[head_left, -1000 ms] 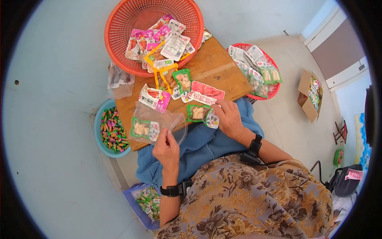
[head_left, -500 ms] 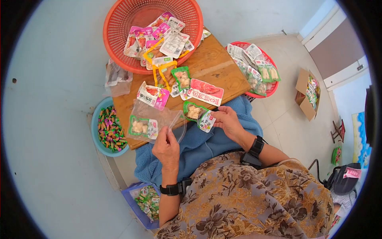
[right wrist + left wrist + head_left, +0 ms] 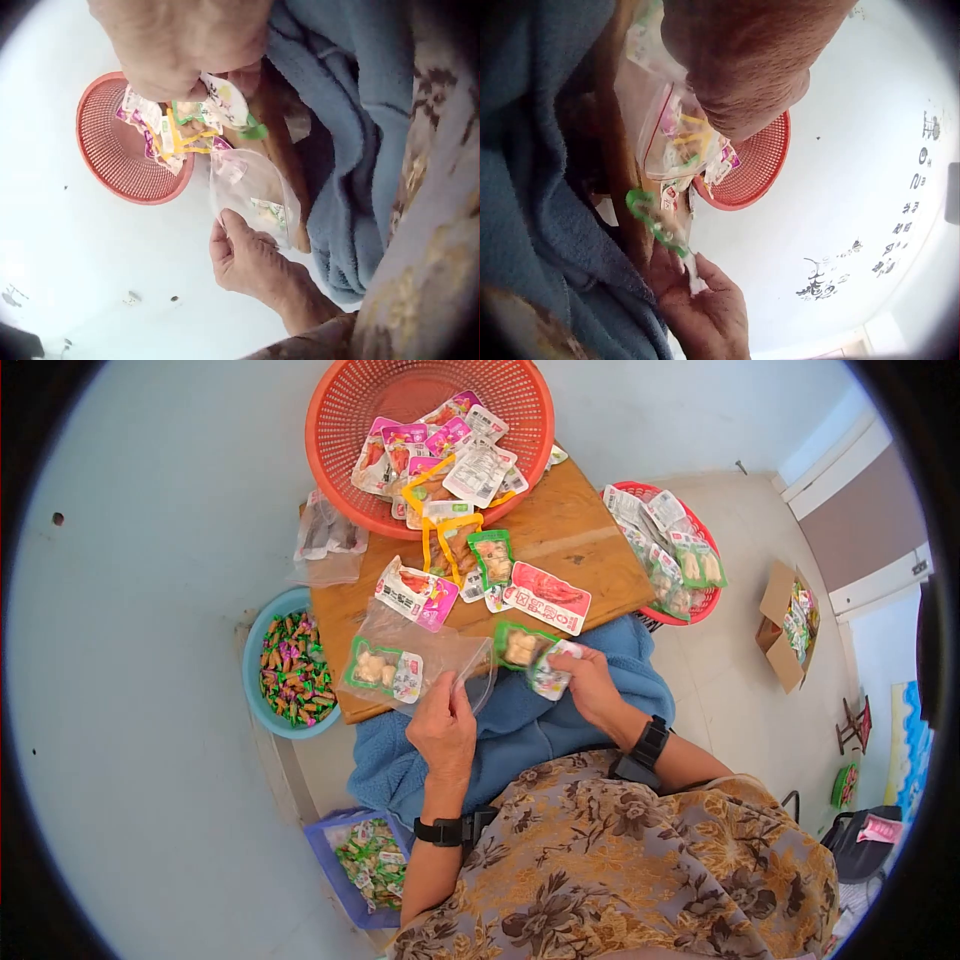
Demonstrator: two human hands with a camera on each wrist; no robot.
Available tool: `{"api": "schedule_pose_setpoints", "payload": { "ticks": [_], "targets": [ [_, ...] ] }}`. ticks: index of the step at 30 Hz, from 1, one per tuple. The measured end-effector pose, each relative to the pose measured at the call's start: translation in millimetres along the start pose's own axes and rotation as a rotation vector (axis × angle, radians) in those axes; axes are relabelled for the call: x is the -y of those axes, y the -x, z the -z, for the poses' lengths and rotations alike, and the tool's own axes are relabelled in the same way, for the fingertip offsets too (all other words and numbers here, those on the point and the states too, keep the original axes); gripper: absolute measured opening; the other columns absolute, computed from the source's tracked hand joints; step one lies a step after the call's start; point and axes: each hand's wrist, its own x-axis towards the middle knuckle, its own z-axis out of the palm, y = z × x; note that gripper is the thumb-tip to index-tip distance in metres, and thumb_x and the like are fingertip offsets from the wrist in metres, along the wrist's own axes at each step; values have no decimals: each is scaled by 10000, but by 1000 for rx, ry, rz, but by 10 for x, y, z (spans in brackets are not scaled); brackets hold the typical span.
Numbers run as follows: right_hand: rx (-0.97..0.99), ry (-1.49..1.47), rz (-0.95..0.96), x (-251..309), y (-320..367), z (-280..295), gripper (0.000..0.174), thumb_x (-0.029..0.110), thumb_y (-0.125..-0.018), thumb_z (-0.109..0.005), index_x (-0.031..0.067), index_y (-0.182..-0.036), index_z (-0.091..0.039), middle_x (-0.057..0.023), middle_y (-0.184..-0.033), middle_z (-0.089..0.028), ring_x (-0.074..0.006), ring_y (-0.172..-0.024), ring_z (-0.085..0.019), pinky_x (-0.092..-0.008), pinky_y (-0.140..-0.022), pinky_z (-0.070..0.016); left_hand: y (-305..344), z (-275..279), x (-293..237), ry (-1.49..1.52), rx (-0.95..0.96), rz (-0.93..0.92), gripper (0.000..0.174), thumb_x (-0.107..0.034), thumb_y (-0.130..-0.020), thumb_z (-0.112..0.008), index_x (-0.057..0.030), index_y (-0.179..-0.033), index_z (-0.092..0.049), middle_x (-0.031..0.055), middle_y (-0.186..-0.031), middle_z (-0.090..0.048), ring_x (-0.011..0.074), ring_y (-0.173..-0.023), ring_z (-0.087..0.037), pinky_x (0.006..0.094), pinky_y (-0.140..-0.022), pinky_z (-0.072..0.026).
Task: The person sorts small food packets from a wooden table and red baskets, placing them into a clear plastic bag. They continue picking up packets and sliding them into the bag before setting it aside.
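The left hand [image 3: 442, 732] pinches the edge of a clear plastic bag [image 3: 458, 632] at the table's near edge. Inside the bag lies a green-edged packet [image 3: 374, 666] of pale pieces. Just right of the bag's mouth, the right hand [image 3: 592, 685] pinches the white end of another green-edged packet [image 3: 522, 647]. In the right wrist view the bag [image 3: 251, 180] stands open, held by the left hand [image 3: 259, 270]. Behind the bag lie a white and pink packet [image 3: 417, 594], a red and white packet [image 3: 548, 598] and a green packet [image 3: 491, 558].
An orange basket [image 3: 335, 470] of packets stands at the table's [image 3: 590, 540] back, with another bag [image 3: 328, 540] beside it. A blue basin [image 3: 262, 705] of sweets, a purple crate [image 3: 335, 865], a red basket [image 3: 708, 600] and a cardboard box [image 3: 780, 650] stand around it.
The right hand has taken hold of the green-edged packet, lifted and tilted it, and drawn it slightly nearer the body. The left hand keeps its grip on the bag. The head view has shifted.
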Motion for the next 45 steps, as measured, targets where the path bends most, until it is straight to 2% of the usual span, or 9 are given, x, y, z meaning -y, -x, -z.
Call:
{"api": "schedule_pose_setpoints", "payload": {
  "ticks": [8,17,22,29,32,35,37,40,45],
  "targets": [
    [265,-101,-262,592,489,-88,294,44,-941,-614,-53,-1219,-602,-139,-1122,-696,-258,-971,-703,-416,-909,-568,-55,-10,-31,17,-21,-39,161,-78,-858,-710,-42,-1015,-714,154,-870,-714,318,-734,-696,386,-638,-547],
    [480,-234,-315,130,245,-586,339,42,-981,-577,0,-1315,-546,-97,-1281,-625,-209,-1173,-612,-383,-1021,-488,-82,69,-25,-1,-60,-147,239,-66,-829,-712,-70,-1069,-717,114,-822,-695,285,-727,-676,383,-637,-536],
    [542,-310,-302,-218,-39,-893,342,31,-985,-558,9,-1325,-526,-92,-1281,-606,-208,-1178,-595,-376,-1036,-476,-54,69,-23,-21,-10,-211,268,-80,-840,-700,-96,-1107,-714,81,-723,-637,273,-653,-637,391,-589,-511],
    [542,-408,-265,-552,-570,-1314,352,94,-975,-600,57,-1317,-529,-95,-1275,-595,-216,-1109,-615,-393,-942,-550,10,106,-64,-48,38,-195,221,-52,-856,-699,-49,-1075,-723,134,-772,-672,300,-661,-653,386,-597,-515],
    [337,-454,-261,-636,-623,-1471,345,130,-968,-632,72,-1295,-537,-98,-1206,-627,-257,-1082,-633,-431,-933,-566,36,133,-76,-48,46,-174,190,-54,-861,-703,-44,-1049,-725,137,-772,-678,302,-664,-660,387,-594,-518],
    [266,-349,-308,-783,-749,-1471,327,165,-967,-633,85,-1273,-551,-84,-1096,-657,-271,-924,-683,-419,-787,-619,48,142,-86,-32,57,-173,157,-52,-860,-705,-30,-1015,-722,144,-792,-689,305,-690,-676,383,-602,-526],
    [182,-59,-317,-654,-685,-1488,290,190,-968,-630,70,-1228,-589,-69,-959,-680,-207,-705,-681,-331,-586,-605,53,140,-90,-29,77,-163,136,-53,-862,-704,-21,-993,-718,151,-815,-699,310,-711,-688,378,-621,-536],
    [97,167,-128,-748,-754,-1565,237,191,-975,-612,62,-1172,-631,-62,-888,-686,-156,-564,-635,-269,-475,-547,59,141,-94,-47,95,-143,128,-56,-860,-707,-19,-983,-716,158,-832,-704,312,-723,-694,376,-632,-541],
    [93,171,-33,-785,-731,-1612,243,208,-979,-607,47,-1155,-648,-50,-891,-688,-128,-617,-639,-258,-508,-544,50,145,-106,-10,77,-140,137,-44,-865,-696,-18,-997,-720,166,-836,-705,316,-729,-697,370,-647,-545]
  ]
}}
